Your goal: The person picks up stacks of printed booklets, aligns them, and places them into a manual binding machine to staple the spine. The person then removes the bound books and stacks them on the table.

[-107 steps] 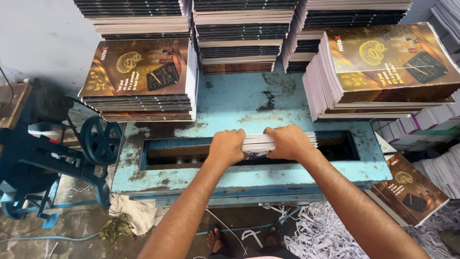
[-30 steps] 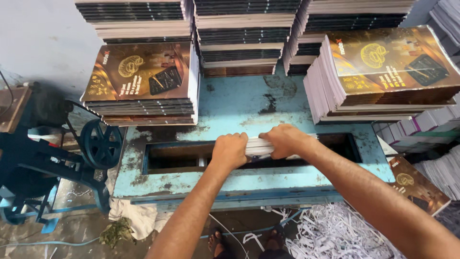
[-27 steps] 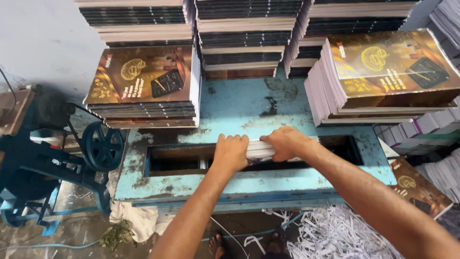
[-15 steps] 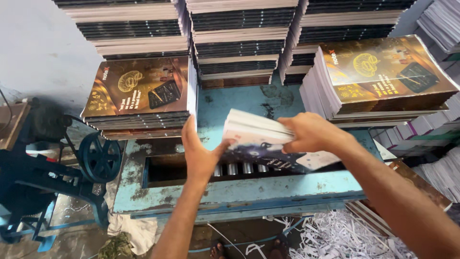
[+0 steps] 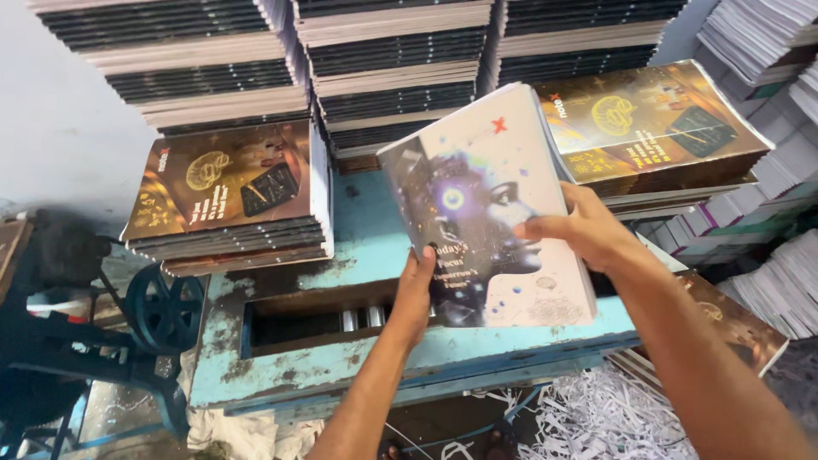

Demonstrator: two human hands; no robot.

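Both hands — left hand (image 5: 415, 294), right hand (image 5: 582, 228) — grip a notebook bundle (image 5: 486, 213).

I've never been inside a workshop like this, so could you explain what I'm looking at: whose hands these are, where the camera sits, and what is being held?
The picture comes from a camera worn on a person's head, looking down at their own bare arms. The left hand and right hand hold up a bundle of booklets with a pale, bluish cover, tilted above a worn blue machine table. The table has a long slot with metal rollers showing inside. A stack of brown-gold booklets lies on its left, another such stack on the right, with taller piles behind. A dark handwheel stands left, and paper shreds lie on the floor below.
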